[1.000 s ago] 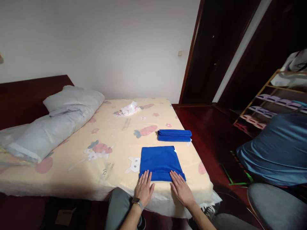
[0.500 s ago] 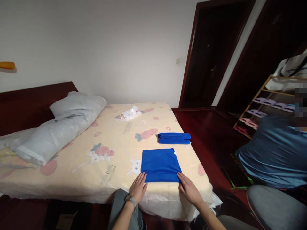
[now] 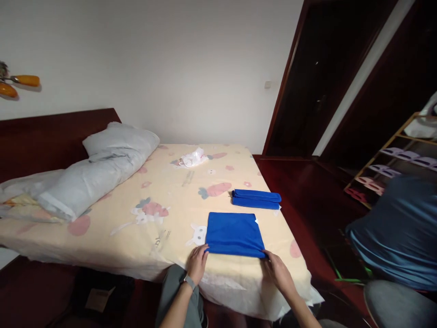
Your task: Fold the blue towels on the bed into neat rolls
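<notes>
A folded blue towel (image 3: 235, 232) lies on the bed near its front edge, with a small white tag at its far right. At the towel's near left corner, my left hand (image 3: 198, 263) has its thumb and fingers closed on the edge. My right hand (image 3: 279, 269) pinches the near right corner in the same way. The near edge between them looks slightly wrinkled. Just beyond lies a second blue towel (image 3: 256, 199), folded into a narrow strip.
The bed (image 3: 119, 250) has a patterned sheet. A grey quilt (image 3: 99, 175) is heaped at the left, and a white plastic bag (image 3: 193, 157) lies farther back. To the right, a person in a blue top (image 3: 399, 232) is beside a shoe rack (image 3: 392, 136) and a grey stool (image 3: 399, 300).
My fingers have gone from lying flat on the towel's near edge to gripping its two near corners. The whole view has turned a little left.
</notes>
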`<state>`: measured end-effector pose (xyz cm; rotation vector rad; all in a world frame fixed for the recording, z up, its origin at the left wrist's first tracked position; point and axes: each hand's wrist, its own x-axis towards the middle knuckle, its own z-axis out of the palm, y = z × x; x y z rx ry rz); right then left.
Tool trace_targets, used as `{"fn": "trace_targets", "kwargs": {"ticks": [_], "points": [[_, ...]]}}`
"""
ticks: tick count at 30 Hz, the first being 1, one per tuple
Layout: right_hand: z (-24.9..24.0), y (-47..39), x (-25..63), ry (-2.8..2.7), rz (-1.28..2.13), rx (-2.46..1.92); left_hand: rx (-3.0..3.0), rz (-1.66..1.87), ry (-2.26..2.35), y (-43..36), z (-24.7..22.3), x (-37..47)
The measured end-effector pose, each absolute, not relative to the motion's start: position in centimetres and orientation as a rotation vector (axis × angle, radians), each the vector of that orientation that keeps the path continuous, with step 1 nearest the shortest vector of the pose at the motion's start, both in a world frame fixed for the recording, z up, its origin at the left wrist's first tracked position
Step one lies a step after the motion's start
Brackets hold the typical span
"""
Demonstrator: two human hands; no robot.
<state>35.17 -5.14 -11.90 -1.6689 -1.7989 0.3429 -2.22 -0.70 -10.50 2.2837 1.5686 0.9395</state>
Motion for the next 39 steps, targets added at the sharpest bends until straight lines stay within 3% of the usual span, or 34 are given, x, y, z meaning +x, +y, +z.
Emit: {"fn": "trace_targets", "kwargs": {"ticks": [7, 14, 25, 33, 39], "points": [[-9.4, -5.5, 36.0, -1.902, 0.455, -1.704, 2.328, 0.876, 1.616, -1.8, -9.0, -2.1], [-11.5, -5.7, 35.7, -1.619, 0.687, -1.677, 2.403, 0.707, 1.603, -2.0, -8.8, -1.5], [-7.5, -4.1, 35.5, -1.964, 0.533, -1.69, 2.694, 0.571, 1.154, -3.4, -6.8, 2.2], [-8.2, -0.3, 28.7, -1.862, 1.069, -1.397, 2.599, 0.498, 1.209, -1.2, -7.9, 5.5], [-9.6, 5.0, 31.1, -1.68, 1.141, -1.412, 2.613, 0.483, 1.206, -1.0, -8.5, 5.0]]}}
